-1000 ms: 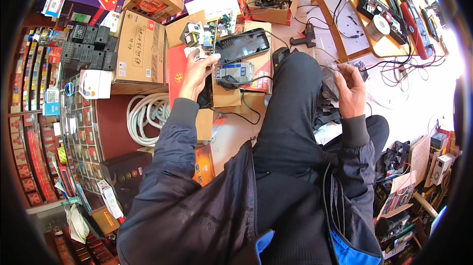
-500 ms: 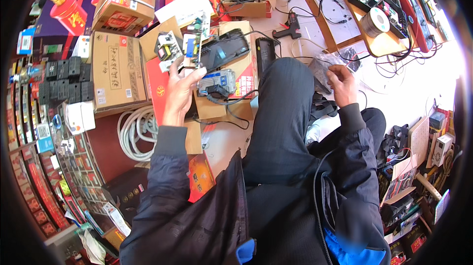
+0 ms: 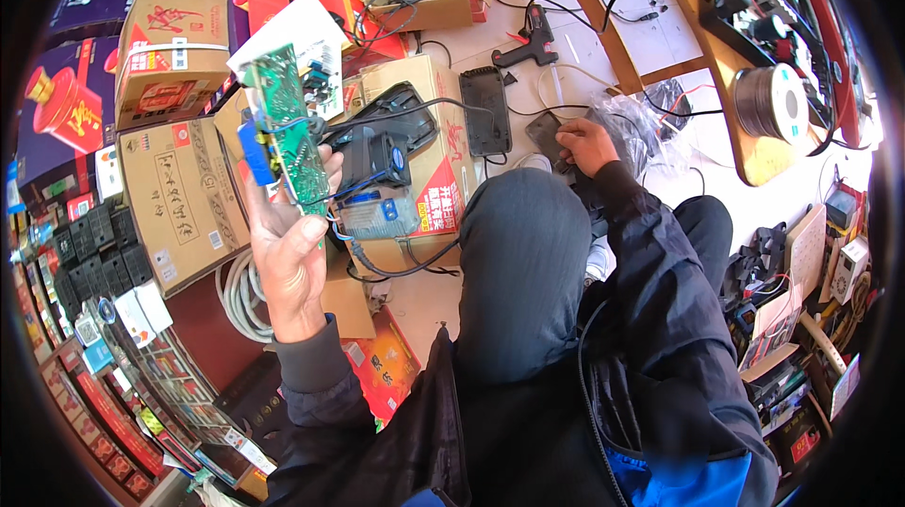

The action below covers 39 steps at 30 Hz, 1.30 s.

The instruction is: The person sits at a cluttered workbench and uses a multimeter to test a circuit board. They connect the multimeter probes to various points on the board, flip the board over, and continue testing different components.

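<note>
My left hand [image 3: 292, 257] holds up a green circuit board [image 3: 300, 163], gripping its lower end between thumb and fingers. The board stands on edge, solder side toward me, with a blue component [image 3: 253, 154] along its left edge and thin wires hanging off it. My right hand [image 3: 589, 147] reaches past my knee, its curled fingers on the edge of a dark grey flat piece [image 3: 544, 134]. Behind my left hand, a black plastic housing [image 3: 391, 125] and a grey-blue device [image 3: 379, 215] with a cable lie on a cardboard box [image 3: 438, 149].
A black cover [image 3: 485, 111] and a glue gun [image 3: 530, 39] lie beyond my knee. Clear plastic bags [image 3: 650, 135] lie right of my right hand. A solder spool [image 3: 771, 104] stands on a wooden bench [image 3: 768, 163]. Stacked cartons [image 3: 179, 196] line the left.
My left hand has turned the board so its green solder side faces me, lower and closer. My right hand has moved left and forward onto the dark grey piece. The view has shifted.
</note>
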### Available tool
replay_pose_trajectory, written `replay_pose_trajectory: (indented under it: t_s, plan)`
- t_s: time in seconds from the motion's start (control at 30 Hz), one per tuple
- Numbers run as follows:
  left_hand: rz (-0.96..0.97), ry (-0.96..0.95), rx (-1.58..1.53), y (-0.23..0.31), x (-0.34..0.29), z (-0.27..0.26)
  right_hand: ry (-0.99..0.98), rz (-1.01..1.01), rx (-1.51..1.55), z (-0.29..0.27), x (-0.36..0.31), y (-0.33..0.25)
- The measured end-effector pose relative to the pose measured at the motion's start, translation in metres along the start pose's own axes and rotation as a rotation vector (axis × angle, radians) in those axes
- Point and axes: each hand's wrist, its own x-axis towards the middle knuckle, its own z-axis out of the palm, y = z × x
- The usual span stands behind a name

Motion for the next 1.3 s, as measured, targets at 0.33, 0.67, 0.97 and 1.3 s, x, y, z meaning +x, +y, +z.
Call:
replay_pose_trajectory:
  t_s: [0.33,0.67,0.97,1.3]
  plan:
    - [0.063,-0.185,-0.157,0.017,0.062,0.068,-0.042,0.004,0.035,0.015,-0.015,-0.031]
    - [0.194,-0.424,-0.119,0.064,0.06,0.102,-0.353,-0.566,-0.254,0.038,-0.017,-0.133]
    - [0.363,-0.588,-0.242,0.121,0.07,0.114,-0.225,-0.538,0.148,0.013,-0.139,-0.192]
    - [0.366,-0.77,-0.588,0.115,0.05,0.174,0.175,-0.742,0.489,-0.052,-0.34,-0.219]
